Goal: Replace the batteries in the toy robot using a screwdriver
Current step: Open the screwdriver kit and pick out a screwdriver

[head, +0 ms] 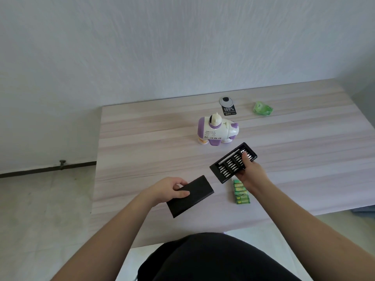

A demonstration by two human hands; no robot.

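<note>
Now left hand (170, 188) grips one sleeve (189, 196), right hand (251, 175) one bit tray (229, 165).

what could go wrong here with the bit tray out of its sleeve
The right hand holds the open bit tray tilted in the air by one end; the loose bits could slide out and scatter over the table.
The tray hangs right above the green batteries, so a slipped grip could knock them.
The left hand is busy with the black sleeve, so it cannot steady the tray.
</note>
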